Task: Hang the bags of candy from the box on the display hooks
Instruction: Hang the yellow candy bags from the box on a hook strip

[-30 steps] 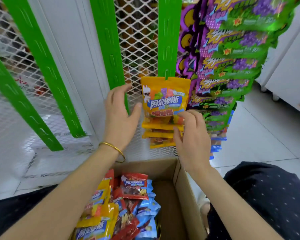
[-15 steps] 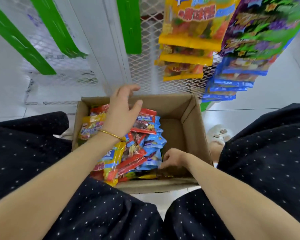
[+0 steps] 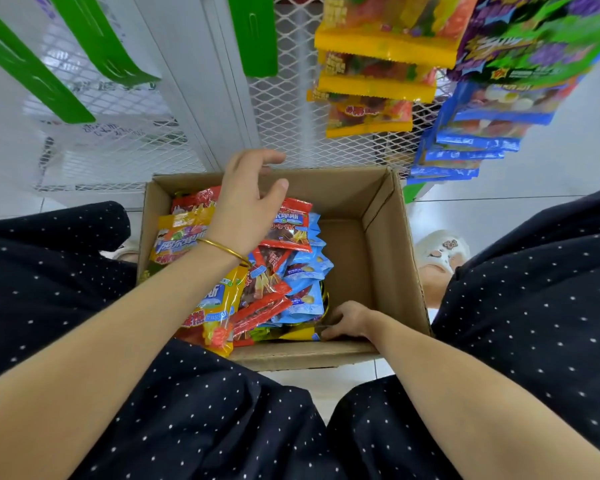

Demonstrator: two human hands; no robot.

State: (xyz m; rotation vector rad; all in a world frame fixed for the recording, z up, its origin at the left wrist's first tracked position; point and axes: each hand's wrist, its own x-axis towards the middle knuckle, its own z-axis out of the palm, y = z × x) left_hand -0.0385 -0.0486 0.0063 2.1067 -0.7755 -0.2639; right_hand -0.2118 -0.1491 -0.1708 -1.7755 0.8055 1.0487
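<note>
lowered to the box [image 3: 385, 258], left hand [image 3: 246, 206] hovers loose; right hand [image 3: 347, 320] at 5 o'clock, grip hidden; lift one bag [image 3: 288, 230] by its top.

Just beyond our left hand [image 3: 246, 206] stands a white expanded-metal mesh panel [image 3: 291, 133]. To the left of it a white upright post [image 3: 201, 98] runs up out of view. Farther left of that hand, a second mesh panel [image 3: 125, 157] has something pale with dark scribbles behind it, too blurred for us to read. Off to the right of our right hand [image 3: 349, 320] we see a pale, glossy tiled floor [image 3: 586, 140], crossed by a thin grout line [image 3: 499, 198]. The same tile shows again below that hand. The light is bright and even, with a soft sheen on the tiles.
</note>
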